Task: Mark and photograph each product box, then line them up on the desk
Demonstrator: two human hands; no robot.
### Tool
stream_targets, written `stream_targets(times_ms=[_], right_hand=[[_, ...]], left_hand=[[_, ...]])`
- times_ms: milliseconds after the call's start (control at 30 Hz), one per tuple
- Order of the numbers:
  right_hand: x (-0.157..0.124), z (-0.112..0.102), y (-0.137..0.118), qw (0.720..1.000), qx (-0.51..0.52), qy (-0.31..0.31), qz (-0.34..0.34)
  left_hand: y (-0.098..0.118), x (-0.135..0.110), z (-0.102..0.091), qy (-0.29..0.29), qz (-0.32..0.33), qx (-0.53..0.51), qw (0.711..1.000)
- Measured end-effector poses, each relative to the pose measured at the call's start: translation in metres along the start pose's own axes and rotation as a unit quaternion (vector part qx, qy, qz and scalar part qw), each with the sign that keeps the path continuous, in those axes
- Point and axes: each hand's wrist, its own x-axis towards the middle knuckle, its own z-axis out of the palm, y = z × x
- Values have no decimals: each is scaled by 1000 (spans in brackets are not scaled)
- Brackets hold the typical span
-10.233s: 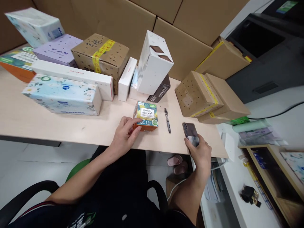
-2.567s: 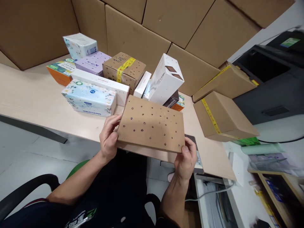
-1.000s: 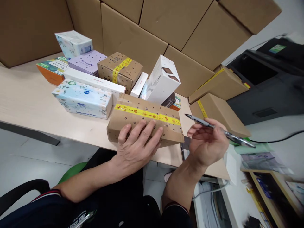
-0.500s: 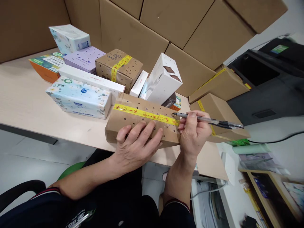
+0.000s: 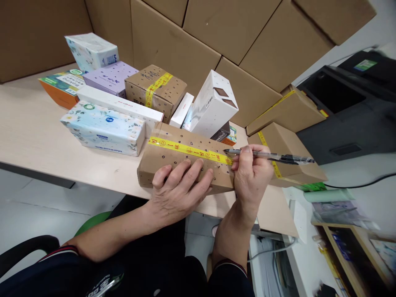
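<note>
A long brown cardboard box (image 5: 176, 159) with a strip of yellow printed tape (image 5: 185, 149) along its top lies at the table's front edge. My left hand (image 5: 181, 192) rests on its near side, fingers spread and fingertips just below the tape; the thumb is hidden. In my right hand (image 5: 253, 171), closed in a writing grip, is a pen (image 5: 262, 155) with a clear barrel and dark parts. Its tip is at the box's top near the right end, by the tape's far edge. I cannot tell whether the tip touches.
Behind stand a floral tissue pack (image 5: 105, 128), a long white box (image 5: 120, 106), a purple box (image 5: 109, 78), a taped brown box (image 5: 156, 91) and a tilted white box (image 5: 213, 103). Large cartons (image 5: 173, 53) wall the back. Another taped carton (image 5: 287, 152) and a black machine (image 5: 349, 111) are right.
The pen and my right hand have shifted slightly, with the pen lying a little flatter and its tip a touch lower. My left hand stays in place on the box.
</note>
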Motion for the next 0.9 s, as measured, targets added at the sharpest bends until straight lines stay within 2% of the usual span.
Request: stream_targets(times_ms=[167, 333, 433, 533, 600, 667, 700, 767, 833, 900], right_hand=[[1, -1, 1, 1000, -4, -17, -12], [0, 0, 1, 1000, 10, -13, -3], [-3, 3, -1, 998, 58, 39, 3], [-9, 2, 2, 985, 115, 132, -6], [-14, -4, 12, 977, 109, 183, -5], [-20, -14, 31, 980, 60, 186, 21], [-25, -20, 42, 986, 25, 163, 37], [-35, -31, 66, 995, -57, 72, 46], [-46, -38, 86, 990, -125, -62, 21], [-56, -38, 101, 983, -123, -136, 14]], left_hand=[[-1, -2, 2, 8, 16, 10, 1000], [3, -4, 4, 14, -18, -13, 1000], [4, -4, 4, 8, -17, -14, 1000], [3, -3, 3, 10, -9, 7, 1000], [2, -3, 4, 15, -4, 9, 1000], [1, -4, 4, 17, -1, 9, 1000], [0, -4, 4, 17, 0, 11, 1000], [0, -5, 4, 14, 0, 14, 1000], [0, -5, 4, 9, -1, 11, 1000], [1, -5, 4, 8, -2, 6, 1000]])
